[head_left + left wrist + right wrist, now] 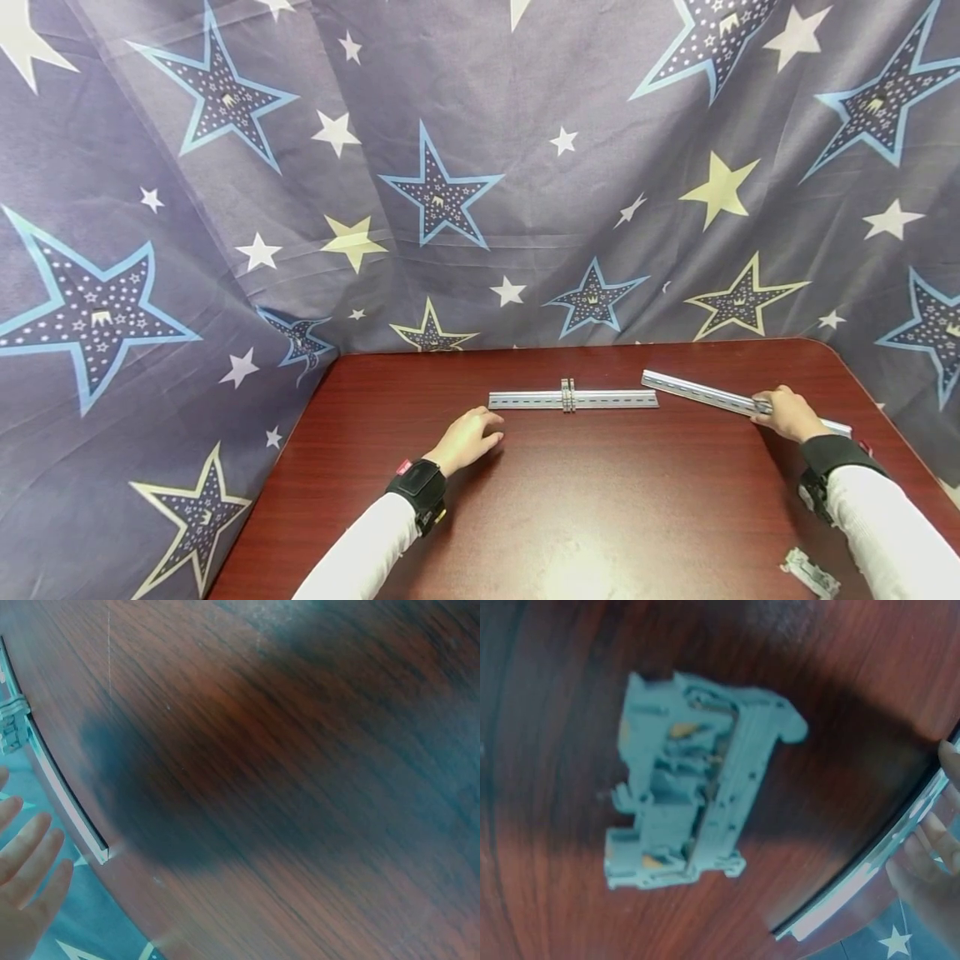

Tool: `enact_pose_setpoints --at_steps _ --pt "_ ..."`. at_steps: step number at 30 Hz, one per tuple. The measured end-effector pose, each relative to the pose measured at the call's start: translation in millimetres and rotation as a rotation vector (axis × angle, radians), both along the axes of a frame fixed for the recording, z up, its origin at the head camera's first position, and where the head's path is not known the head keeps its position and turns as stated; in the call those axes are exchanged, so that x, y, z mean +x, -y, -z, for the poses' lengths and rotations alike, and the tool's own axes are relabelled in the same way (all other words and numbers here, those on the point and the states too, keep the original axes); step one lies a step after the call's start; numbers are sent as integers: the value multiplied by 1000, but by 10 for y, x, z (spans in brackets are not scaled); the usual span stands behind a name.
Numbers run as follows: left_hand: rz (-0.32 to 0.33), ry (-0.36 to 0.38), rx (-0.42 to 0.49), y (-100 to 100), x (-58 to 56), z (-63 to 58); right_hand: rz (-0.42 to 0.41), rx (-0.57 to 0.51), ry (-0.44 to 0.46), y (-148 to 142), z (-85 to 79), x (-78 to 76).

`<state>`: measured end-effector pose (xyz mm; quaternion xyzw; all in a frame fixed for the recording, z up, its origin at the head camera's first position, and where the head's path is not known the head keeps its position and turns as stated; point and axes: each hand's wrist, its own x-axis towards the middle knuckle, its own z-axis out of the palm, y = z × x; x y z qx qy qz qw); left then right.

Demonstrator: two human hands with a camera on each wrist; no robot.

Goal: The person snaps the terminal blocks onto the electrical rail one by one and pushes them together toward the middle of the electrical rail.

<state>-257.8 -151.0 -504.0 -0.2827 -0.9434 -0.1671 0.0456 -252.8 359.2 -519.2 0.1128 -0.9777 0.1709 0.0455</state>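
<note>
A slotted metal DIN rail (615,399) lies across the far part of the table, with thin grey terminal blocks (567,396) standing side by side near its middle. My left hand (467,439) hovers by its left end, fingers loosely spread and holding nothing. To the right, a second DIN rail (693,389) lies at a slant. My right hand (789,414) reaches over this rail, its fingertips pinching a small grey terminal block (762,407) there, mostly hidden by the fingers. In the right wrist view, the fingers (934,844) overlap the second rail (840,894).
A loose grey terminal block (682,784) with orange parts lies on its side at the near right, beside my right forearm. The reddish-brown table (600,492) has a star-patterned cloth (450,275) hanging behind it and along its left side.
</note>
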Motion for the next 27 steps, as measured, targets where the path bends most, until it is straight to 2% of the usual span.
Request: enact_pose_setpoints --at_steps 9,19,27 --pt "-4 29 -1 -16 11 16 -57 36 -17 7 30 -29" --pt "11 31 -6 -29 19 6 -50 53 -12 22 10 -7" --pt "27 21 7 -4 33 -7 -54 68 -58 34 -132 -3"
